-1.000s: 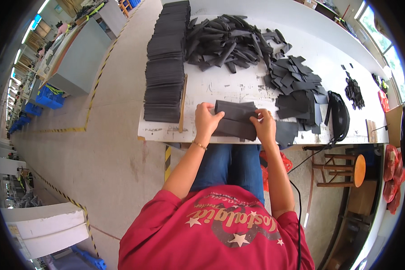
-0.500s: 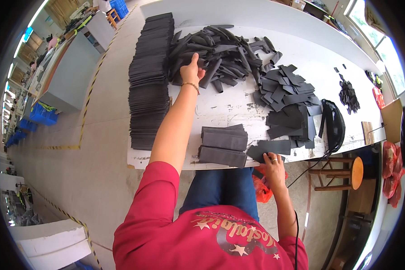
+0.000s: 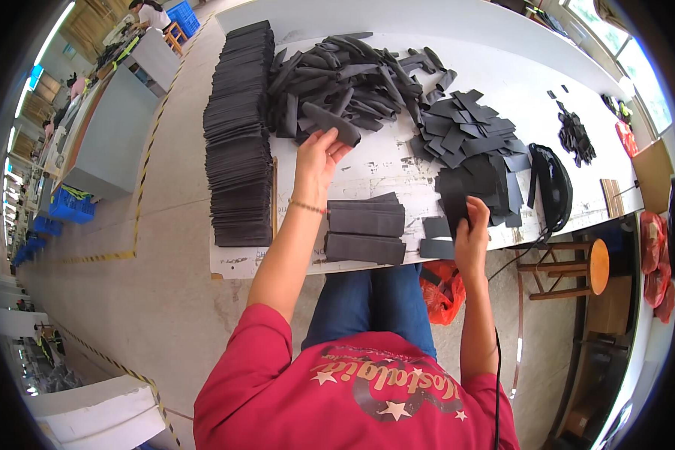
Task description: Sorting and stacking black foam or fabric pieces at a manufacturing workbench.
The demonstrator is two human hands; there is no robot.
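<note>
Pinched in my left hand [image 3: 316, 163] is a dark grey fabric tube [image 3: 331, 122], raised at the near edge of a heap of similar tubes [image 3: 337, 75]. My right hand [image 3: 472, 234] grips a flat black rectangular piece [image 3: 453, 202], held upright in front of a pile of flat black pieces [image 3: 472, 139]. Two flat rectangular pieces [image 3: 436, 248] lie by the table's front edge, left of that hand. Between my hands sit two neat stacks of dark folded pieces [image 3: 365, 234]. A long, tall row of stacked dark pieces [image 3: 240, 135] runs along the table's left side.
On the white table [image 3: 502, 75], a black strap-like bundle [image 3: 552, 191] and small black pieces [image 3: 575, 141] lie to the right. A round wooden stool [image 3: 598, 270] stands below. A red plastic bag [image 3: 446, 300] hangs near my legs. Another person [image 3: 151, 16] sits far left.
My left hand has come back from the heap with a tube in it. My right hand has lifted a flat piece from the front edge and moved slightly farther from me.
</note>
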